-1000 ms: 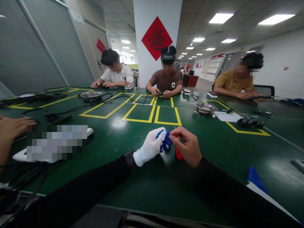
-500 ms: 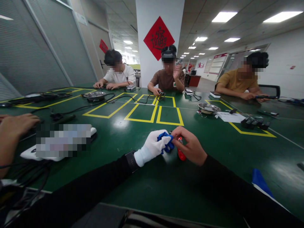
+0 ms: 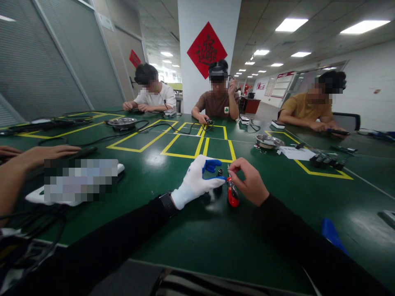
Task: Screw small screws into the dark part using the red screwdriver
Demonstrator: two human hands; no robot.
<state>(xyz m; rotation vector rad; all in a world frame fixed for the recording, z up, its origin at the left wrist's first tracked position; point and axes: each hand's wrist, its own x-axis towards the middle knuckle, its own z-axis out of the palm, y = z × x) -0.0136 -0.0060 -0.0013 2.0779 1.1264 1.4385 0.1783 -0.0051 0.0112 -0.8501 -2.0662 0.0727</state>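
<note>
My left hand (image 3: 200, 179) wears a white glove with blue-coated fingers. Its thumb and fingers are spread apart, with nothing gripped between them. Just beyond the thumb stands a small dark part with a metal ring on top (image 3: 220, 172), partly hidden by the glove. My bare right hand (image 3: 248, 181) has thumb and forefinger pinched together; whatever is between them is too small to make out. Under those fingertips lies a red-and-black screwdriver (image 3: 233, 194) on the green table, its handle towards me and its thin shaft pointing away, close to the fingertips.
Yellow tape rectangles (image 3: 182, 154) mark the table. Metal bowls (image 3: 269, 142) stand left and right, the right one near white paper (image 3: 296, 152) and black parts (image 3: 327, 159). A blurred white item (image 3: 82, 181) and another person's hand (image 3: 46, 156) are at left. Several people sit around.
My left hand has opened and drawn away from the right fingertips, uncovering the small dark part. My right hand stays pinched. At left, the other person's hand has reached further right.
</note>
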